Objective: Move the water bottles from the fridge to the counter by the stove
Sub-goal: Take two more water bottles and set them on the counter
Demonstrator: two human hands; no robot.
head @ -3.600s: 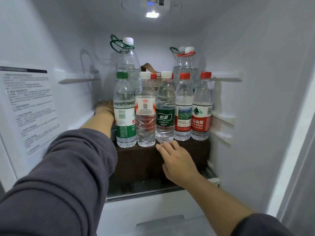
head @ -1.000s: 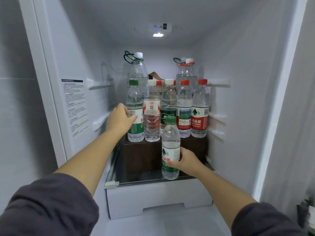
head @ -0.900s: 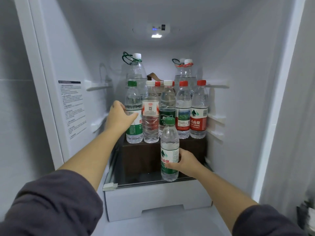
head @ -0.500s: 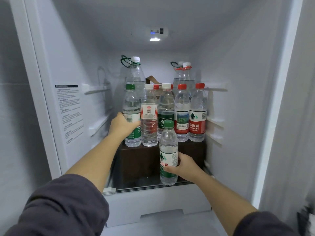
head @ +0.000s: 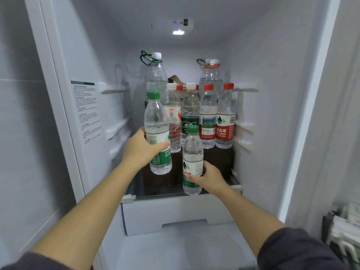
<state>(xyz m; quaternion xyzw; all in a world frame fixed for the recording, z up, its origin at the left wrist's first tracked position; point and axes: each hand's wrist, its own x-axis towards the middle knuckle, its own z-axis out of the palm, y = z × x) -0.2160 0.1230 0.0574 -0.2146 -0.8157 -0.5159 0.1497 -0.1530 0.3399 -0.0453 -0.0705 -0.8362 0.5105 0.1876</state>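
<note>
green-capped bottle [head: 157, 133] in left hand [head: 140, 149]; small bottle [head: 192, 160] (upright) in right hand [head: 209, 177].

One head-worn wide-angle camera faces forward and slightly down, straight into the open fridge [head: 272, 98]. It sits close, so the fridge's side walls fill both edges of the view. The bottles [head: 207, 115] stand mid-frame and the shelf [head: 161, 194] lies below them.

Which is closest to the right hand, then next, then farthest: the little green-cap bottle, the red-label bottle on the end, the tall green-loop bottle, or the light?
1. Little green-cap bottle, gripped in the right hand.
2. Red-label bottle, right end of the front row.
3. Tall green-loop bottle, back left.
4. Light, up on the fridge ceiling.
</note>
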